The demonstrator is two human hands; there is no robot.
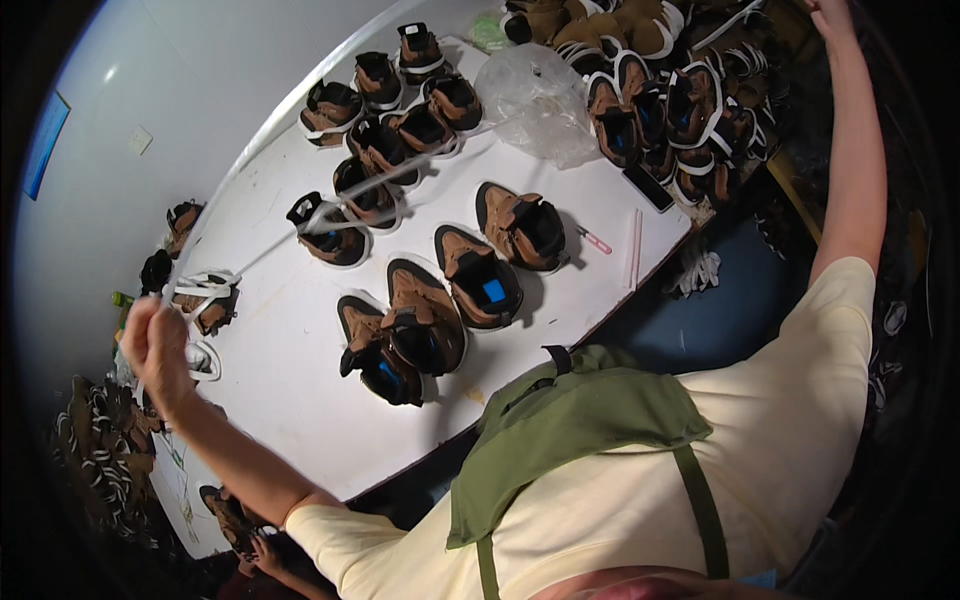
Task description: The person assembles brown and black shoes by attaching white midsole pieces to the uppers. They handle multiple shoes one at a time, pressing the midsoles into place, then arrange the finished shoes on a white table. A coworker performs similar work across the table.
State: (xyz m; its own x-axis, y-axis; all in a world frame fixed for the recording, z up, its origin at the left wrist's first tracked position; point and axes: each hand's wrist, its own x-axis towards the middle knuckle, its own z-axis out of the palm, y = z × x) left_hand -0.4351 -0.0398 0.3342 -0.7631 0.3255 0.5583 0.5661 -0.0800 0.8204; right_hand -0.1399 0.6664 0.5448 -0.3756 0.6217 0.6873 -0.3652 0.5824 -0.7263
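Fingers on the left hand are curled up tight, like a fist, and they seem to pinch a long white strip. The strip goes up from that hand in a big bend, over the far side of the white surface, and out of sight at the top. Another pale streak runs across the back shoes, but it is too blurry to tell if it is the same strip. Both arms are stretched wide. The right hand is way up at the top edge and partly cut off, so I can't tell if its fingers hold anything.

Four brown and black high-top shoes stand in a slanted row near the person's green apron. More high-tops stand farther back, with a crumpled clear plastic bag just beside them. A big heap of shoes is to the right of the bag. Near the right edge of the surface lie a black phone and a small pink cutter. Down at the lower left, another person's hand touches a brown shoe.
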